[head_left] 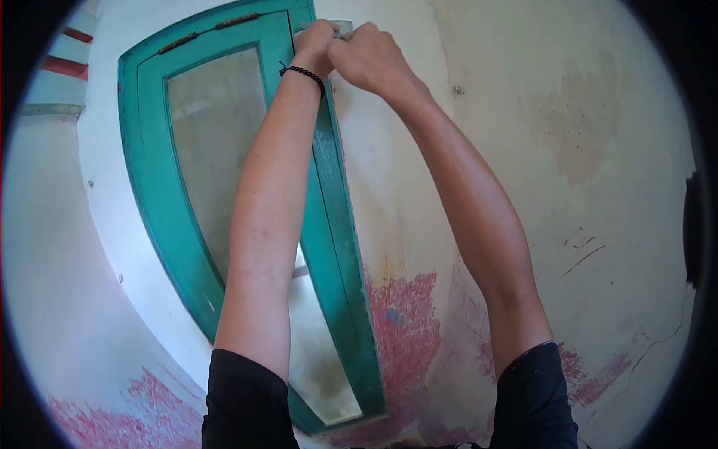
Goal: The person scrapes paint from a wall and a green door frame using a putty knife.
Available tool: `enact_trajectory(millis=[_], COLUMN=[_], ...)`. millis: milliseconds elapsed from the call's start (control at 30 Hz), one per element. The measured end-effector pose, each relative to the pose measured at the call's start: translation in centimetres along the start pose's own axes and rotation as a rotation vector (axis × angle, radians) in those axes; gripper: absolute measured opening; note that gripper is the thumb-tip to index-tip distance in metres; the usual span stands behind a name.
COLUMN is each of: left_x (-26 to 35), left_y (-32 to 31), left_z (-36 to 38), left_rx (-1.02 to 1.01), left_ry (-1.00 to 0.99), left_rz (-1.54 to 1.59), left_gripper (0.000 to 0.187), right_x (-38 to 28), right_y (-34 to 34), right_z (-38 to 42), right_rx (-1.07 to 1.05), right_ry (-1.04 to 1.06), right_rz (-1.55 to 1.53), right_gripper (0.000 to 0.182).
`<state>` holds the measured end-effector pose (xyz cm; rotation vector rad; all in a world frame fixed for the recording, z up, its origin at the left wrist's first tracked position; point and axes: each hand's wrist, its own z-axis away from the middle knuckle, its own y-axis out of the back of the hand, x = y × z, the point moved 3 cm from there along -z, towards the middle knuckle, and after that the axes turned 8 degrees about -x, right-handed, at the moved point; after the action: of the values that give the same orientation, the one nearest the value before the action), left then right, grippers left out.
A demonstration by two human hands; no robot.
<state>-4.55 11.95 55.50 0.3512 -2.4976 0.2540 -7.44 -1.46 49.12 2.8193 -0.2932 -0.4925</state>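
Both arms reach up to the green window frame (333,224). Left hand (318,45) and right hand (370,56) close together around a small pale object (340,28) at its top corner, bracing it there.

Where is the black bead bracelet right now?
In the head view, the black bead bracelet circles the left wrist, upper middle, just below the left hand raised against the green window frame.

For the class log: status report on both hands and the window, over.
Left hand and right hand together, gripping a small pale object at green window frame top corner. Nothing in the way.
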Motion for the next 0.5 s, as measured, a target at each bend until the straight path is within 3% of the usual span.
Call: enact_trajectory(millis=[67, 133, 200, 300, 367, 467, 500], left_x=[0.8, -0.5, -1.4, 1.7, 2.3, -0.9, -1.8], left_y=[-0.3, 1.8, 2.1, 0.1, -0.8, -1.0, -0.9], left_z=[-1.7, -10.9, -14.5, -12.5, -9.3, -8.6, -8.0], left_rx=[0.063, -0.222, -0.417, -0.543, -0.456, -0.476, -0.356], left_ry=[-0.001, -0.347, -0.411, -0.071, -0.139, 0.086, 0.094], left_rz=[0.053, -0.537, -0.623, 0.012, -0.066, 0.364, 0.169], left_gripper=[0.027, 0.024, 0.026, 0.032, 0.026, 0.024, 0.024], right_x=[-0.2, -0.5, -1.7, -3.0, -2.9, -1.2, -0.3], right_y=[0.3, 0.1, 1.1, 3.4, 3.4, 2.1, 1.8], right_z=[-2.2, -4.3, -5.4, -6.5, -6.0, -5.0, -4.3], right_rx=[0.084, 0.138, -0.007, -0.136, -0.085, 0.058, 0.019], right_ry=[0.041, 0.079, 0.091, 0.02, 0.026, 0.07, 0.056], right_rz=[0.049, 0.099, 0.001, -0.04, 0.016, 0.172, 0.156], right_gripper=[0.052, 0.054, 0.068, 0.077, 0.073, 0.072, 0.072])
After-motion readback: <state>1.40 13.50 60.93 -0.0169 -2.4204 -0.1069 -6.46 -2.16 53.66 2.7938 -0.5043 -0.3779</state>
